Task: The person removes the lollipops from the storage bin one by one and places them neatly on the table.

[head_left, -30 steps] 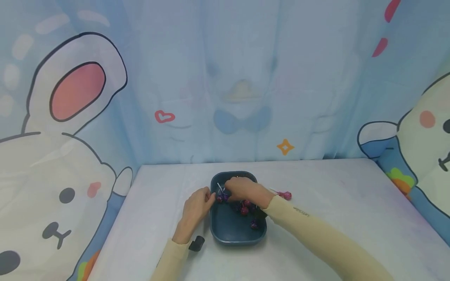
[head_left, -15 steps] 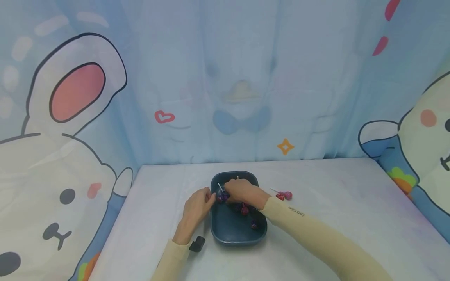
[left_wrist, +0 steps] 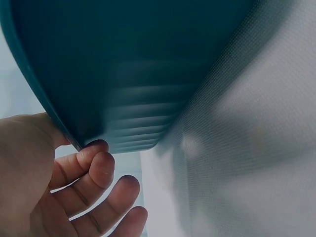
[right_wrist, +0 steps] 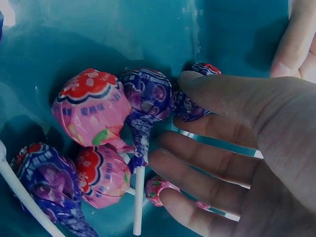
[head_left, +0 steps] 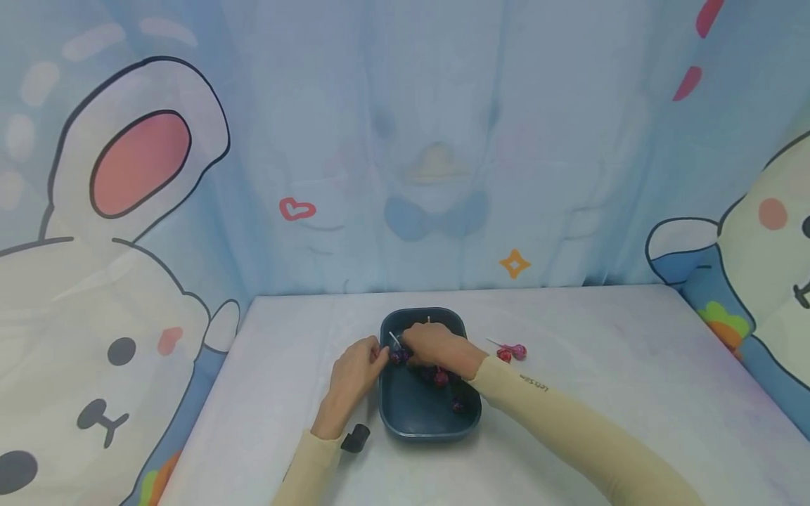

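A dark teal tray [head_left: 414,414] stands on the white table, with several wrapped lollipops inside. My left hand [head_left: 357,369] pinches the tray's left rim between thumb and index finger; its other fingers hang loosely curled outside the wall in the left wrist view. Reaching into the tray, my right hand [head_left: 439,344] pinches a purple lollipop [right_wrist: 187,106] between thumb and index finger, hiding part of it. Beside those fingers lie another purple lollipop [right_wrist: 148,94] and a large pink lollipop [right_wrist: 91,111]. A smaller pink lollipop [right_wrist: 103,175] and a further purple one [right_wrist: 47,177] sit below them.
To the tray's right, a pink lollipop [head_left: 519,351] and a red one [head_left: 503,355] lie on the table [head_left: 588,351]. A black device [head_left: 356,438] sits at my left wrist. Behind the table hangs a blue cartoon curtain [head_left: 342,140].
My right hand and forearm have shifted slightly to the left, uncovering the red lollipop on the table. My left hand stays at the tray's rim.
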A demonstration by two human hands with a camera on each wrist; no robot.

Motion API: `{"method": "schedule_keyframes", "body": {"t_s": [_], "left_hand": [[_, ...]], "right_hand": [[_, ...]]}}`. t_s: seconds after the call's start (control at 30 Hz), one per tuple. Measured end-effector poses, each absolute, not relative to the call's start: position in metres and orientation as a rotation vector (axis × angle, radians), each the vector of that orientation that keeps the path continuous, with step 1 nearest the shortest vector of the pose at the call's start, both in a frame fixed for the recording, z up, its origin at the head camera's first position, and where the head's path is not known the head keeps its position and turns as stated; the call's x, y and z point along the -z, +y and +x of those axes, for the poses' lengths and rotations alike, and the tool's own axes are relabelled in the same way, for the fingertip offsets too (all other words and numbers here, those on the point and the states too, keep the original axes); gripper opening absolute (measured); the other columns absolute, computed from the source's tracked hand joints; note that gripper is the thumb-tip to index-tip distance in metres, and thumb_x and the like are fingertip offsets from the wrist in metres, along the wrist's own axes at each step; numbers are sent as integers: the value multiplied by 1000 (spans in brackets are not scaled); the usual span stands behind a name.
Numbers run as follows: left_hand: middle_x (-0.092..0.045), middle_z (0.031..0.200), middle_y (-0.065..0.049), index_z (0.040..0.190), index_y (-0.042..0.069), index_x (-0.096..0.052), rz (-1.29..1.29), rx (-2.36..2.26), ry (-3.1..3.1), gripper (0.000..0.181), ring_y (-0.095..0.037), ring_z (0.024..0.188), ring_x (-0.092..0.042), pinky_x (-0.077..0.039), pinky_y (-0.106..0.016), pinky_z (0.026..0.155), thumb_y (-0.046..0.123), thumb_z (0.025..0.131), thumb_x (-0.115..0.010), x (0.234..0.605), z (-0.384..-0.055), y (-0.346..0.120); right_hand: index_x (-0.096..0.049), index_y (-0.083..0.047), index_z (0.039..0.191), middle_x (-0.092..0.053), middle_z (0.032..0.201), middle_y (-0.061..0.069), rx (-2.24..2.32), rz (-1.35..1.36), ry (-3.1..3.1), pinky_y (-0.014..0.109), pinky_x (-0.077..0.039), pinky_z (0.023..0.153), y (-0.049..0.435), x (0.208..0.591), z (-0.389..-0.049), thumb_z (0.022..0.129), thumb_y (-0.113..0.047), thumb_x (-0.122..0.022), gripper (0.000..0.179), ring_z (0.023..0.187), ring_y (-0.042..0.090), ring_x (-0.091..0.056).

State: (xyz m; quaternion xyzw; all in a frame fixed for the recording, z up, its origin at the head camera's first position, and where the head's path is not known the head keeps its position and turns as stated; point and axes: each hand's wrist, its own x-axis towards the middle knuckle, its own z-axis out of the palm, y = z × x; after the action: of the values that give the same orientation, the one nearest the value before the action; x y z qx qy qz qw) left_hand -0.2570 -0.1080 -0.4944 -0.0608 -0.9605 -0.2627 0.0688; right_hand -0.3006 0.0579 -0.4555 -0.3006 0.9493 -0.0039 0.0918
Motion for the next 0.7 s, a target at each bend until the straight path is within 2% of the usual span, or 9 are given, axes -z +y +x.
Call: {"method": "schedule_keyframes", "body": {"t_s": [0.37,0.7], "left_hand": [[-47,61,4,71,18,-50,-169,812,-2901,26,-9,52,-44,-34,-25,46,37,89,-53,492,-256,-107],[-47,60,5,71,18,-50,-164,806,-2905,27,-9,51,-43,-33,-25,45,38,89,-53,492,-255,-106]], "right_hand": [[-69,-16,96,-59,65,-7,64,-950,2817,28,-46,58,64,443,-298,78,-32,-72,24,57,9,-53],[-68,-16,99,-60,69,-8,66,-953,2824,27,-45,59,73,441,-299,78,-33,-71,27,58,8,-52]]}}
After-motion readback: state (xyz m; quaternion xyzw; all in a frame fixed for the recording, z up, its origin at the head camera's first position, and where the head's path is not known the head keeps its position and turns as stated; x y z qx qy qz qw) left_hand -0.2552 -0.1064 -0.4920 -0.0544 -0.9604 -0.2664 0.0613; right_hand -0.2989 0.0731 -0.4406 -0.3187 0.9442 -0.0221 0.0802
